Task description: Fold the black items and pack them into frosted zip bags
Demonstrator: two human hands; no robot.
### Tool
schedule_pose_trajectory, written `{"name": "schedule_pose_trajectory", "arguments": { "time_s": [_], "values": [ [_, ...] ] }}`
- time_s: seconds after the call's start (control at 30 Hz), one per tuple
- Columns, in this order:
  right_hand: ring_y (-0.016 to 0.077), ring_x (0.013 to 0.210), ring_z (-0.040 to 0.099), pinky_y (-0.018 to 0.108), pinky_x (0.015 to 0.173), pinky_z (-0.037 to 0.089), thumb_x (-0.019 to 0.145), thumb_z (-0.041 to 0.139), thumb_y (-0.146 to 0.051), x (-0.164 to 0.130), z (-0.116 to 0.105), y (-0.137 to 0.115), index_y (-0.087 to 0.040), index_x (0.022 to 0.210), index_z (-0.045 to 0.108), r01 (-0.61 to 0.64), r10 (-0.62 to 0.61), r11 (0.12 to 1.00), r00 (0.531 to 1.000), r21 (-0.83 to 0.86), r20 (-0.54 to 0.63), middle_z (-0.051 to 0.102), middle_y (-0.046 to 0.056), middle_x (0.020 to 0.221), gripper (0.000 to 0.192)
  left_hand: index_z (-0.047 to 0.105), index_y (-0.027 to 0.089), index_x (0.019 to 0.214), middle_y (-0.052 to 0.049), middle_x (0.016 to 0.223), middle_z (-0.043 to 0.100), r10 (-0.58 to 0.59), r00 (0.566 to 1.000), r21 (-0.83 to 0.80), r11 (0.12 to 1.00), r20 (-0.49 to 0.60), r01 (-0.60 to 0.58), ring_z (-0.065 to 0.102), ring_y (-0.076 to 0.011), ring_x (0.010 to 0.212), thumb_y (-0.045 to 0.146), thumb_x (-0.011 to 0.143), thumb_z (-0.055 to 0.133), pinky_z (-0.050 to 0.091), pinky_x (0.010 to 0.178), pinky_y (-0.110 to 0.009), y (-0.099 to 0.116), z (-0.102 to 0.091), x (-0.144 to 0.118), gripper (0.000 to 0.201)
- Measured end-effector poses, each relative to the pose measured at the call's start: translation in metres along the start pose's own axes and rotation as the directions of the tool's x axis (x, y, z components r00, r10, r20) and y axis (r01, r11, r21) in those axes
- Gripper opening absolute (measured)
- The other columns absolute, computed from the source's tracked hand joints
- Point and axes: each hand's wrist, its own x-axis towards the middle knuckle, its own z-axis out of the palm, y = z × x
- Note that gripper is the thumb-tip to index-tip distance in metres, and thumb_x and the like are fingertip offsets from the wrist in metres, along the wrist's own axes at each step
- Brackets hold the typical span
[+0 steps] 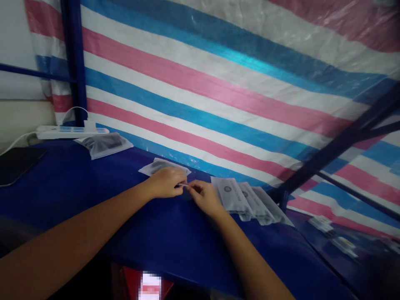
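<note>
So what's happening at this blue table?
A person is working with both bare hands at a blue table in front of a striped tarp. The left hand and right hand meet over something small and pale pinched between their fingertips; it is too small to identify. A clear packet lies just behind the left hand, and a row of overlapping packets sits beside the right. Another packet and a power strip lie further left.
</note>
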Motion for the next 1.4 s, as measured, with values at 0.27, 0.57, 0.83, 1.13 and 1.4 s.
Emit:
{"name": "schedule_pose_trajectory", "arguments": {
  "time_s": [0.27,0.57,0.83,1.13,1.4],
  "values": [
    [0.0191,0.066,0.062,0.030,0.063,0.046,0.087,0.059,-0.041,0.007,-0.016,0.025,-0.021,0.089,0.071,-0.145,0.144,0.989,0.968,0.009,-0.206,0.070,0.003,0.074,0.024,0.058,0.021,0.083,-0.002,0.086,0.066,-0.103,0.993,0.119,0.987,-0.057,0.110,0.060,-0.0198,0.086,0.020,0.081,0.055,0.042,0.078,-0.034,-0.024,-0.018,-0.002,0.004],
    [0.0204,0.067,0.064,0.032,0.065,0.047,0.084,0.058,-0.047,0.009,-0.033,0.049,-0.018,0.086,0.069,-0.244,0.218,0.969,0.914,-0.034,-0.343,0.071,0.005,0.074,0.030,0.059,0.022,0.086,-0.002,0.086,0.065,-0.198,0.977,0.220,0.952,-0.085,0.212,0.058,-0.0203,0.084,0.021,0.081,0.054,0.040,0.077,-0.034,-0.050,-0.029,-0.009,0.007],
    [0.0218,0.066,0.064,0.032,0.063,0.045,0.083,0.056,-0.048,0.008,-0.037,0.050,-0.020,0.082,0.068,-0.272,0.213,0.957,0.893,-0.098,-0.397,0.071,0.005,0.071,0.030,0.059,0.021,0.086,-0.003,0.087,0.065,-0.238,0.963,0.159,0.953,-0.127,0.257,0.059,-0.0197,0.084,0.023,0.080,0.056,0.041,0.075,-0.032,-0.055,-0.033,-0.011,0.007],
    [0.0227,0.071,0.067,0.033,0.065,0.046,0.083,0.057,-0.045,0.007,-0.033,0.051,-0.020,0.089,0.070,-0.275,0.212,0.954,0.898,-0.116,-0.385,0.073,0.005,0.076,0.029,0.064,0.021,0.089,-0.004,0.092,0.067,-0.228,0.970,-0.019,0.974,-0.082,0.227,0.060,-0.0185,0.083,0.029,0.088,0.054,0.044,0.078,-0.033,-0.040,-0.022,-0.010,0.013],
    [0.0203,0.069,0.066,0.032,0.066,0.046,0.080,0.058,-0.036,0.006,-0.033,0.042,-0.020,0.091,0.072,-0.281,0.226,0.954,0.903,-0.104,-0.366,0.073,0.003,0.077,0.024,0.063,0.022,0.086,-0.004,0.091,0.066,-0.289,0.955,-0.118,0.953,-0.075,0.279,0.059,-0.0178,0.082,0.028,0.082,0.059,0.043,0.074,-0.031,-0.040,-0.012,-0.009,0.009]
  ]
}}
